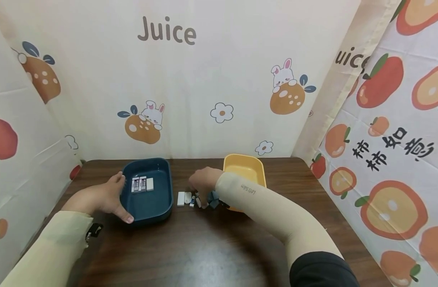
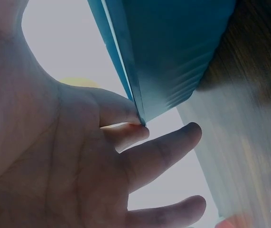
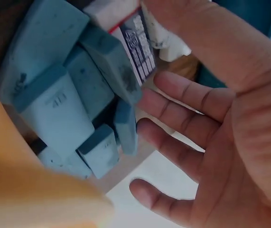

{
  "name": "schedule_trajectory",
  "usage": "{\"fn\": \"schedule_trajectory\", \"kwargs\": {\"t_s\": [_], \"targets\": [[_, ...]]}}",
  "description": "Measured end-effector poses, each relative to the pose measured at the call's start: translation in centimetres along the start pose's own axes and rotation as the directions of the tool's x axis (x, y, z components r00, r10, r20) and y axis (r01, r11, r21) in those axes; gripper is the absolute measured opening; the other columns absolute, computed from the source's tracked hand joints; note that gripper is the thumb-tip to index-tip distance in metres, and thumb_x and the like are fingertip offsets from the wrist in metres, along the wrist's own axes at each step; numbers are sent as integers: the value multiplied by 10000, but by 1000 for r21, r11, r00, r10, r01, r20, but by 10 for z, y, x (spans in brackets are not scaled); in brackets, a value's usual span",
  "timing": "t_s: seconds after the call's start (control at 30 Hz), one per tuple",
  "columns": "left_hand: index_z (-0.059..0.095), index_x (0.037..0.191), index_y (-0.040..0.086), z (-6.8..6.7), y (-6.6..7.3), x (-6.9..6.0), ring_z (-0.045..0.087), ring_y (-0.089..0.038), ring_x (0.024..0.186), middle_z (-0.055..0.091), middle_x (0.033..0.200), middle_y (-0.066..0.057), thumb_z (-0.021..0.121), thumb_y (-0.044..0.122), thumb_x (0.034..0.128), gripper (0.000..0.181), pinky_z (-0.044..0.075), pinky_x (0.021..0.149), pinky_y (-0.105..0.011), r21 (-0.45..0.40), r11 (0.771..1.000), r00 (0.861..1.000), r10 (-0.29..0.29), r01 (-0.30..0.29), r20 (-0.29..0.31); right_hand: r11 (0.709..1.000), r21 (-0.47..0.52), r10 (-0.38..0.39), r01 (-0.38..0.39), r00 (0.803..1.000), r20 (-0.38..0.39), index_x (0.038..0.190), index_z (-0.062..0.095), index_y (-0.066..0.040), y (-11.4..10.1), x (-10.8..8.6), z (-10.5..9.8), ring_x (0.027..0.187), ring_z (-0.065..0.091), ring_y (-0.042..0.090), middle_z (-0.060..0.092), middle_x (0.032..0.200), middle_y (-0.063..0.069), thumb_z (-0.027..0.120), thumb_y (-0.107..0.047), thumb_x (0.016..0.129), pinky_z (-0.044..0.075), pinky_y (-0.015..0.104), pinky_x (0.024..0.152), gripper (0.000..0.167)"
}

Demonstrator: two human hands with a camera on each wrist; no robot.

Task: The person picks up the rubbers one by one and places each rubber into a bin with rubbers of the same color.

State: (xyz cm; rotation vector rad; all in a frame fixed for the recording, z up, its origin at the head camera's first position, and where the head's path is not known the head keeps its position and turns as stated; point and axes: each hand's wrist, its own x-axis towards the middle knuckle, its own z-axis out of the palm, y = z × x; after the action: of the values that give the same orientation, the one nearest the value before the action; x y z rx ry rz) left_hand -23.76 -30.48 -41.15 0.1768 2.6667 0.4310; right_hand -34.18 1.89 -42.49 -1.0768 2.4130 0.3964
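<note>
With the left hand point(image 1: 102, 197), fingers spread, the blue tray point(image 1: 141, 207) is touched; erasers point(image 1: 181, 199) on the bench point(image 1: 190, 247), right, are best pinched singly. Whether the right hand's point(image 1: 206, 179) fingers are clamped cannot be told.

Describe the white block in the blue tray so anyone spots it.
On the wooden table, find the blue tray beside the left hand. Inside, the white block sits rightmost in a row of three; unlike the two sleeved erasers, it shows no dark print.

Brown wood-grain table point(image 1: 190, 251); "Juice" backdrop point(image 1: 190, 79) behind; fruit-print cloth point(image 1: 394, 123) right.
</note>
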Motion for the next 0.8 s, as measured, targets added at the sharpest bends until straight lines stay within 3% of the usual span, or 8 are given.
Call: {"fn": "schedule_trajectory", "kwargs": {"t_s": [0.2, 0.4, 0.5, 0.67, 0.8], "targets": [[80, 1678, -253, 0, 0, 0, 308, -811, 1479, -17, 1732, -511, 1059, 654, 670, 1672, 474, 1120, -865, -5, 1000, 1000, -3, 3, 0, 990, -139, -15, 12, 1000, -23, 998, 796, -269, -7, -3, 4, 901, 674, 109, 741, 906, -159, 1052, -494, 804, 510, 403, 943, 392], [70, 1673, -260, 0, -1, 1, 303, -812, 1482, -23, 1731, -518, 1065, 645, 669, 1678, 459, 1132, -867, -13, 1000, 1000, 4, -4, 2, 991, -131, -20, 18, 1000, -14, 958, 786, -268, -8, -2, 4, 884, 690, 106, 738, 888, -157, 1046, -460, 822, 544, 435, 992, 351], [73, 1672, -263, 0, -1, 1, 298, -813, 1487, -24, 1731, -519, 1065, 645, 672, 1675, 458, 1133, -869, -9, 1000, 1000, 5, -5, 2, 994, -109, -18, 17, 1000, -11, 959, 774, -263, -7, -1, 5, 871, 695, 112, 736, 898, -144, 1042, -437, 830, 589, 394, 932, 345], [78, 1673, -261, 0, 0, 1, 291, -811, 1488, -26, 1731, -516, 1057, 651, 681, 1665, 458, 1131, -869, -15, 1000, 1000, 10, -10, 3, 998, -59, 12, -11, 1000, 23, 947, 751, -248, -4, 1, 2, 826, 686, 138, 750, 919, -98, 1016, -345, 850, 627, 296, 707, 298], [77, 1673, -259, 0, 1, 0, 287, -810, 1490, -30, 1730, -514, 1055, 656, 679, 1668, 455, 1136, -869, -19, 1000, 1000, 9, -9, 8, 999, -17, 29, -28, 999, 37, 910, 760, -242, 0, 1, -9, 786, 662, 143, 757, 897, -87, 973, -293, 855, 595, 300, 668, 226]]}}
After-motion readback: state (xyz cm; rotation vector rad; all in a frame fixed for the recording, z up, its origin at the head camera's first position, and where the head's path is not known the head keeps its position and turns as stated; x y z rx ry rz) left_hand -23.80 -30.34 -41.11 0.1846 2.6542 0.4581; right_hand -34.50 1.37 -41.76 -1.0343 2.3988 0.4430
